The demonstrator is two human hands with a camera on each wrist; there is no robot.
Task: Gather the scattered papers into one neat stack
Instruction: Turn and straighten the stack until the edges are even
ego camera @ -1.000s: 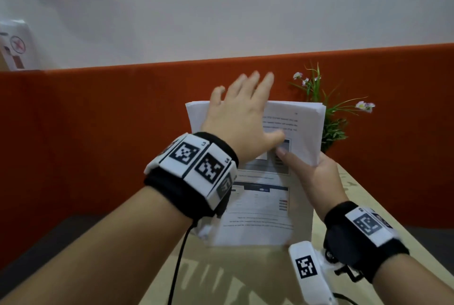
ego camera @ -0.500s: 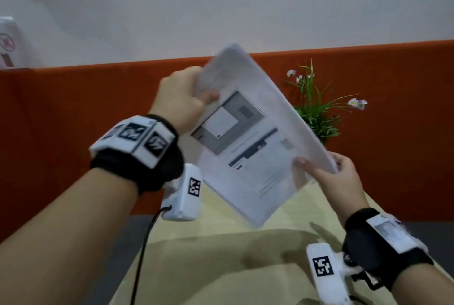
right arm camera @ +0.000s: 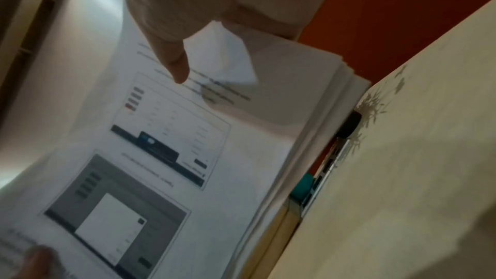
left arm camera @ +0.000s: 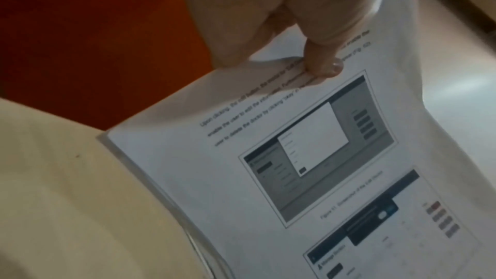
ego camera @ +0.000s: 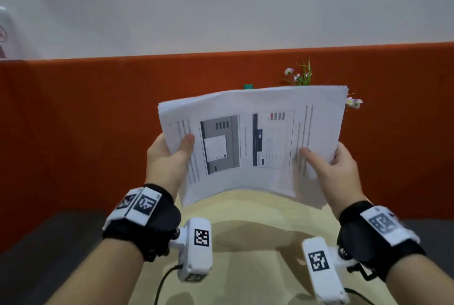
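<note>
A stack of white printed papers (ego camera: 250, 142) is held upright in landscape above the beige table (ego camera: 245, 243), its top sheet showing two screenshots. My left hand (ego camera: 169, 154) grips the stack's left short edge, thumb on the front and fingers behind. At the right short edge my right hand (ego camera: 331, 164) grips the same way. The left wrist view shows the papers (left arm camera: 308, 167) pinched under the left hand (left arm camera: 295, 29). In the right wrist view the sheet edges of the papers (right arm camera: 188, 156) fan slightly below the right hand (right arm camera: 188, 18). The stack's lower edge hangs just above the table.
An orange partition (ego camera: 73, 120) runs behind the table under a white wall. A small potted plant (ego camera: 303, 76) with white flowers and a green object (ego camera: 248, 87) peek over the papers' top edge. Grey floor (ego camera: 36, 243) lies left of the table.
The papers have turned from a tilted diagonal to a level landscape hold. My left hand came down from the top corner to the left edge; my right hand grips the right edge.
</note>
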